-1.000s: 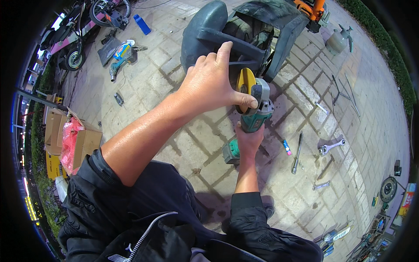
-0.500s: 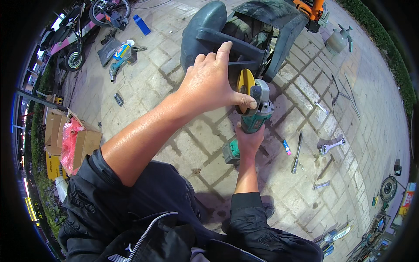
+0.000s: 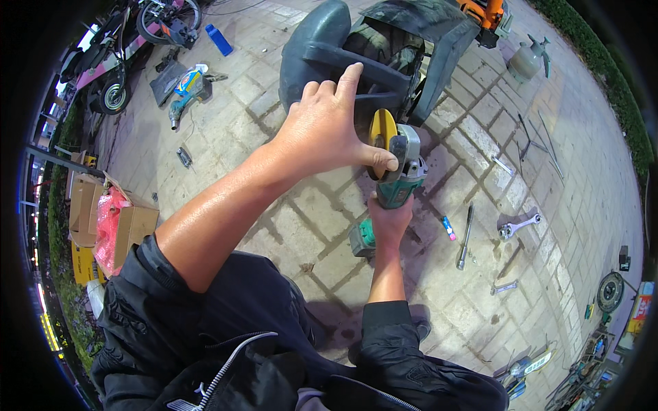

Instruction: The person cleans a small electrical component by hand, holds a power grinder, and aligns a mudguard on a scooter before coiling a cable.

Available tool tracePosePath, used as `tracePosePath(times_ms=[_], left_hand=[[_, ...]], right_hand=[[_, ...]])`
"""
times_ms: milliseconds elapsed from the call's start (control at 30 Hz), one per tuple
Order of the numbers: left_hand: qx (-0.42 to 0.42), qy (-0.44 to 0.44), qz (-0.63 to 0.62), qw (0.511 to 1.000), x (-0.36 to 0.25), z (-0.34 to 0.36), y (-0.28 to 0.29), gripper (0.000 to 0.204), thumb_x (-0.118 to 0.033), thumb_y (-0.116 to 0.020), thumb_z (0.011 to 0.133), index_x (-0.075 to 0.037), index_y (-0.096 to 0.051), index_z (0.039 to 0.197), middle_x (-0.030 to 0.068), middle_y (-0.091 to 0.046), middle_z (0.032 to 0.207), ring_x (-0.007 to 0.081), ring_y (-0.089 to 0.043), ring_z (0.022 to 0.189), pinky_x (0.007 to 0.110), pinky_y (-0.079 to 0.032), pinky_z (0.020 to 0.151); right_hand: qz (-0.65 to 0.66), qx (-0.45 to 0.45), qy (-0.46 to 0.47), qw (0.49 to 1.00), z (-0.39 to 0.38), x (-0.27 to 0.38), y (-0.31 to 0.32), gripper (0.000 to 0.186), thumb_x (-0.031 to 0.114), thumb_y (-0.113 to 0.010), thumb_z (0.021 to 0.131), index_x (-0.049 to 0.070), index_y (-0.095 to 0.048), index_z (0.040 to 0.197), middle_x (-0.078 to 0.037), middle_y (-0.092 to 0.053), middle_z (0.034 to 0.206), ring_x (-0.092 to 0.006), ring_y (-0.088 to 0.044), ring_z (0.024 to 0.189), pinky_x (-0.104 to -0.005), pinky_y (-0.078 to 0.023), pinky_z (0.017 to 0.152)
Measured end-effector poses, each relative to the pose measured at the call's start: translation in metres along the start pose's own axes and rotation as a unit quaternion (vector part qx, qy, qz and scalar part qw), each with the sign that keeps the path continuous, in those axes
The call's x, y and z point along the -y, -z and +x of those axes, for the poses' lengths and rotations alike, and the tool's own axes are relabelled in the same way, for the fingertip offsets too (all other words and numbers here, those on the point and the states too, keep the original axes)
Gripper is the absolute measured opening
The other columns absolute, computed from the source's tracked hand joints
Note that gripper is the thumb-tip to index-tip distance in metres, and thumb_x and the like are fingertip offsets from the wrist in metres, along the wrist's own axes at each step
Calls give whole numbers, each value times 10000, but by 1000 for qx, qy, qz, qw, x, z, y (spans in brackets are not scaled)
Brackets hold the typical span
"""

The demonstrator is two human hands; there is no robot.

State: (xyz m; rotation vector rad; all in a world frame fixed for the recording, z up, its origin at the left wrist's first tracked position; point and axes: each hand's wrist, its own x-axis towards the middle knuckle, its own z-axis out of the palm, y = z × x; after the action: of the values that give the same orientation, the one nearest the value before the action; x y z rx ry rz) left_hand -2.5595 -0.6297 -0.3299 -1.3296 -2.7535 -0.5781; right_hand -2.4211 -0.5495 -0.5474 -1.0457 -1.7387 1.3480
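Observation:
My right hand [image 3: 391, 222] is wrapped round the green body of a cordless angle grinder [image 3: 399, 192], whose battery end sticks out behind the wrist. A yellow disc [image 3: 384, 131] stands on edge at the grinder's head, beside the silver gear housing. Over the ground to the left of the disc, my left hand [image 3: 323, 130] is open, thumb and forefinger spread wide. Its thumb overlaps the lower part of the disc in the picture; whether they touch I cannot tell. Just beyond both hands rests a large dark plastic vehicle body part [image 3: 322, 58].
On the paving to the right lie a socket handle [image 3: 466, 236], a chunky multi-head wrench [image 3: 519, 226], a small wrench [image 3: 504, 288] and a small coloured tube [image 3: 448, 228]. A cardboard box [image 3: 133, 226] stands at left. Farther off are a teal power tool [image 3: 181, 109] and a pump sprayer [image 3: 526, 61].

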Motion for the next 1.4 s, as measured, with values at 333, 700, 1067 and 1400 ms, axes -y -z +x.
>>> tracePosePath(times_ms=[333,700,1067,1400], left_hand=[[-34,-13,9,999,2,-1,-4,1313,-615,-883,492,34,-283,1462,294,-566,1168,446,-504,1158,487,-454,975],[-38,-3,10,999,1,0,-5,1297,-603,-887,498,22,-286,1463,274,-567,1167,419,-502,1153,480,-454,970],[-38,9,1,999,1,0,-6,1285,-596,-888,509,8,-282,1468,258,-562,1179,406,-492,1172,496,-454,960],[-36,10,5,999,1,1,-6,1288,-595,-887,510,6,-276,1471,255,-562,1180,399,-492,1172,482,-451,966]], right_hand=[[-8,15,2,1000,1,0,1,506,171,-803,621,0,-546,1021,-190,-680,893,-355,-682,832,-410,-518,751],[-4,10,-12,1000,2,0,-2,487,171,-799,629,9,-544,1011,-185,-680,882,-354,-683,822,-409,-517,742],[0,7,9,1000,2,2,-1,477,158,-790,633,11,-535,1009,-190,-674,871,-370,-674,806,-417,-513,728],[3,5,13,1000,3,-1,-2,461,149,-784,632,15,-541,1000,-182,-669,857,-362,-669,787,-415,-513,724]])
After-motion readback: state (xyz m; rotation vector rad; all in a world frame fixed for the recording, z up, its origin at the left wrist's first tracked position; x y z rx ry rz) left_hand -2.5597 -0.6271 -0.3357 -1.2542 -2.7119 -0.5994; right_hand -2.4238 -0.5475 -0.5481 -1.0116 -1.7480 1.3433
